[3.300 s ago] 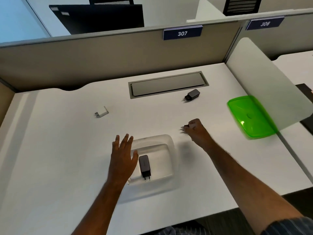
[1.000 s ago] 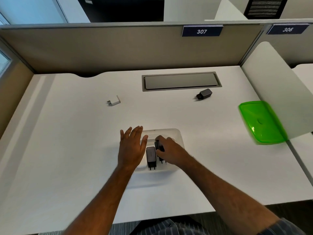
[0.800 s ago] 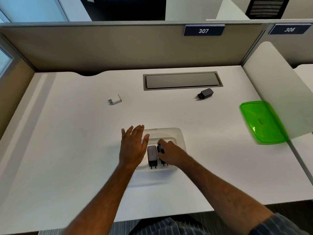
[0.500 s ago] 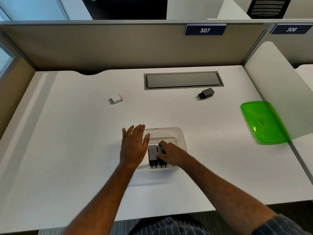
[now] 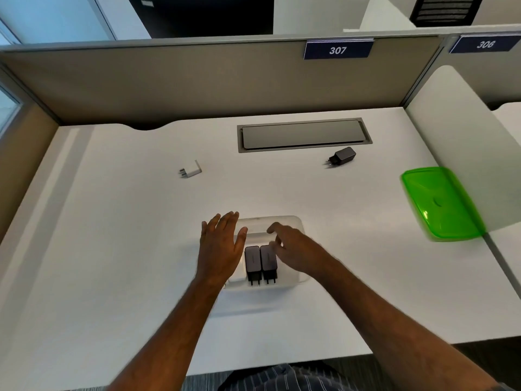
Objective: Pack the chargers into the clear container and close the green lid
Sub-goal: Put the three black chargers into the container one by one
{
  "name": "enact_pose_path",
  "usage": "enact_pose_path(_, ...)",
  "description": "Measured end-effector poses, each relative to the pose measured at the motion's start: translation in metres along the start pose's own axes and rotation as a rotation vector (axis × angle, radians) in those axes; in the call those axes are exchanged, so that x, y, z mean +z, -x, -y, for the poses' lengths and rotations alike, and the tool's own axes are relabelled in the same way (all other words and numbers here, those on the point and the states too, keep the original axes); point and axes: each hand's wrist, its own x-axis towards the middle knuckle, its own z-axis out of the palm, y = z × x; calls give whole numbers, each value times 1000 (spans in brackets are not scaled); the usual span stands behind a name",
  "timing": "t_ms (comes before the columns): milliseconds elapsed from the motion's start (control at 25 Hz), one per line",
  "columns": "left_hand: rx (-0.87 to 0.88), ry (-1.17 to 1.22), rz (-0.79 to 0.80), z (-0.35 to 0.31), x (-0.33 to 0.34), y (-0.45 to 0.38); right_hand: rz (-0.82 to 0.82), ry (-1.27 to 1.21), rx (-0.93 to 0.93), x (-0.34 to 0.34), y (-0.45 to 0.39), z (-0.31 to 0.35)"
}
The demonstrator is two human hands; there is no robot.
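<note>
At the near middle of the bench (image 5: 112,249), the clear container (image 5: 293,225) sits uncovered with two dark chargers (image 5: 260,261) lying side by side in it, touching, prongs toward the near edge; the left hand (image 5: 221,246) lies flat and spread against the container's left side, grasping nothing, apparently steadying it; the right hand (image 5: 293,249) hovers over the right part of the container with fingers loosely curled and released, holding nothing; so two chargers look packed; farther out, a white charger (image 5: 193,169) lies to the left and a black charger (image 5: 342,156) to the right, just near of the grey cable hatch (image 5: 303,134), both well apart from the container and not yet packed; the green lid (image 5: 439,203) rests at the far right of the bench, leaning against the side divider (image 5: 465,131), so closing is also left to do.
</note>
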Motion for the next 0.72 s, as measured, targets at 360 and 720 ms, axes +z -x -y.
enact_pose_path(360,-7,-18,-86,-1,3,-1,-330,-363,233,-82,-24,-82)
enact_pose_path(720,-91,-82,-45,-7,3,-6,-288,-500,409,-125,-94,-176)
